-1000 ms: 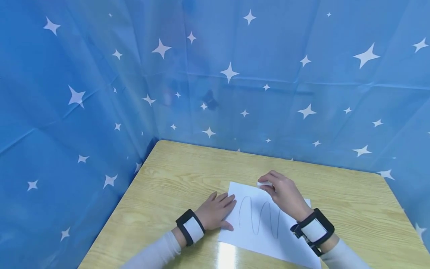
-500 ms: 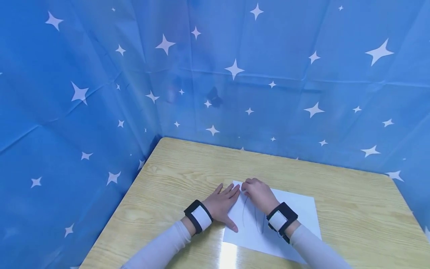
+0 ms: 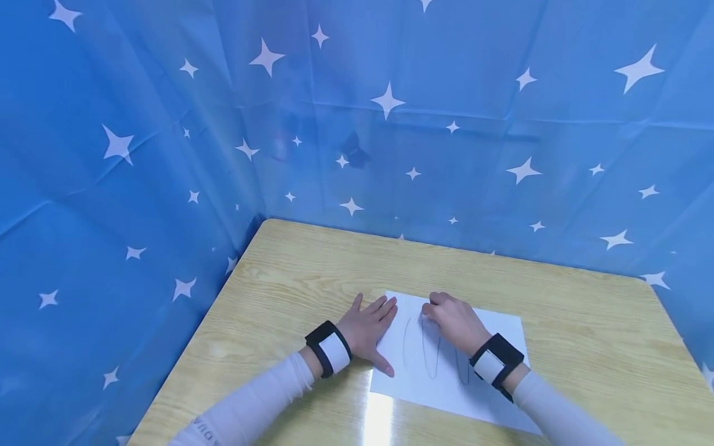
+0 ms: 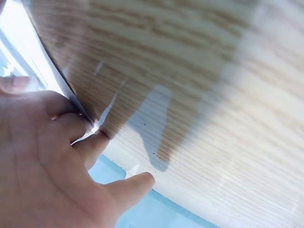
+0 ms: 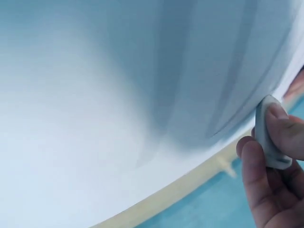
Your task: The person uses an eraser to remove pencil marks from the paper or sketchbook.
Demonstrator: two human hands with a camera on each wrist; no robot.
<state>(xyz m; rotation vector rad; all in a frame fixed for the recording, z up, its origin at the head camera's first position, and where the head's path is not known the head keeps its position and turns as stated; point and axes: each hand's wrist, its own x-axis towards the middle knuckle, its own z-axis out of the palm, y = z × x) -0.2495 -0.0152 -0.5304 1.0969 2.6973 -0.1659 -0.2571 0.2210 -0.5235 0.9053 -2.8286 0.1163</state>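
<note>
A white sheet of paper (image 3: 401,390) lies on the table with a wavy pencil line (image 3: 435,376) on it. The top of the line's first arch shows a gap. My right hand (image 3: 456,322) is over the upper part of the sheet and pinches a white eraser (image 5: 270,135) between thumb and fingers, seen best in the right wrist view. In the head view that hand mostly covers the eraser and part of the line. Flat at the sheet's left edge rests my left hand (image 3: 365,331), fingers spread, fingertips and thumb on the paper's margin.
The wood-grain table (image 3: 290,272) extends around the sheet on all sides. A blue curtain with white stars (image 3: 334,124) hangs behind the table and along its left side. Light glares off the tabletop (image 3: 378,421) below the paper.
My right hand first swung left from the sheet's top middle to near its upper left corner, then came back somewhat right. The first arch has lost its top. The left hand stays at the edge.
</note>
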